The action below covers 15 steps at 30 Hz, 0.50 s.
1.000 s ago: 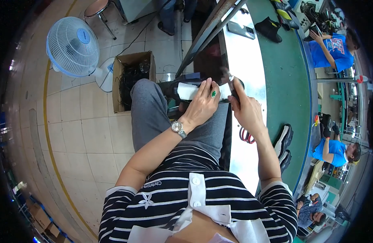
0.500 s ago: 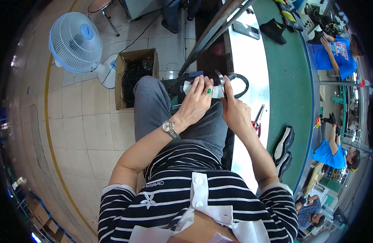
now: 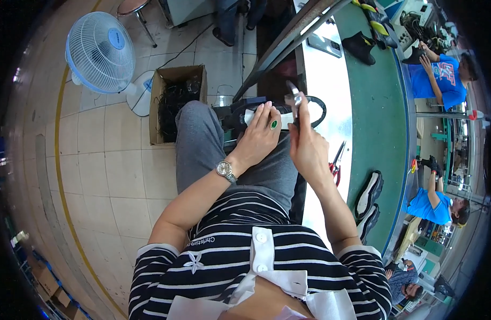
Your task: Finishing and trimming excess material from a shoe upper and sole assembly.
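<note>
A shoe sole [image 3: 283, 117] with a black rim and white inside lies across in front of my knees, its right end near the metal tabletop. My left hand [image 3: 258, 132], with a green-stone ring, holds it with the fingers bent over its white part; the thumb is hidden. In my right hand [image 3: 311, 146] is a small hand tool [image 3: 296, 100] with a shiny metal head, held over the sole. The tool's tip is blurred, and its handle is hidden in my closed fingers, so its kind is unclear. Red-handled pliers [image 3: 336, 164] lie beside my right wrist.
To the right runs a green belt [image 3: 362, 128] with more soles [image 3: 369, 196] and dark shoe uppers [image 3: 358, 48]. A phone [image 3: 324, 45] lies on the metal tabletop [image 3: 314, 208]. Left stand a carton [image 3: 156, 114] of black scraps and a fan [image 3: 100, 52]. Co-workers [image 3: 440, 80] sit across the belt.
My right hand has turned slightly and shifted a little left, swinging the tool's metal head to a more upright angle. My left hand stays on the sole almost unmoved.
</note>
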{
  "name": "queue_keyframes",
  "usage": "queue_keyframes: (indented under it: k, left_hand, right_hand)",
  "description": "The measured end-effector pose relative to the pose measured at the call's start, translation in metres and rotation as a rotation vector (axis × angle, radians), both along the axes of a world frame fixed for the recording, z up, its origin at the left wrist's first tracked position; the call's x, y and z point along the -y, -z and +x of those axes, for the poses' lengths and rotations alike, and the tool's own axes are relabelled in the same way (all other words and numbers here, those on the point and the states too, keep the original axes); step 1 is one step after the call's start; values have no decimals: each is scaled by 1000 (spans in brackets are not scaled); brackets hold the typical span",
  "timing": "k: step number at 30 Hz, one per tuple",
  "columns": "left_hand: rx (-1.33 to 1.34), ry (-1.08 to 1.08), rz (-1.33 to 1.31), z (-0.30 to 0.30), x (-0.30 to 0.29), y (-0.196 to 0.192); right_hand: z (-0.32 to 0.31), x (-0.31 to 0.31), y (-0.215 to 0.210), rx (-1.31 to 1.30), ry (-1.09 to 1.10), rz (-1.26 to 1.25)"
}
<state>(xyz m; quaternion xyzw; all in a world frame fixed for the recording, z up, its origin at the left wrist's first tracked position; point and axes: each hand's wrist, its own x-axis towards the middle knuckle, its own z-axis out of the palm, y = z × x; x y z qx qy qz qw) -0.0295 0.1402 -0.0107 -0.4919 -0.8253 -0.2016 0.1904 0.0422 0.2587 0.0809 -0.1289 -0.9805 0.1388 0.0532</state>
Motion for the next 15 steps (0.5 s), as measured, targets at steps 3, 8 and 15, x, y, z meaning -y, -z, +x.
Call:
queue_keyframes:
  k: [3,8,15]
  left_hand:
    - [220,6,101,1,3,-7]
    - [354,-161,-115,-9,28,-31]
    - [378,-75,101,-14,38,-17]
  right_hand:
    - [-4,-10,8,207,-75,73]
    - [-5,8,-3,-33,-20,-77]
    - [-17,15,-7,155,-96,-42]
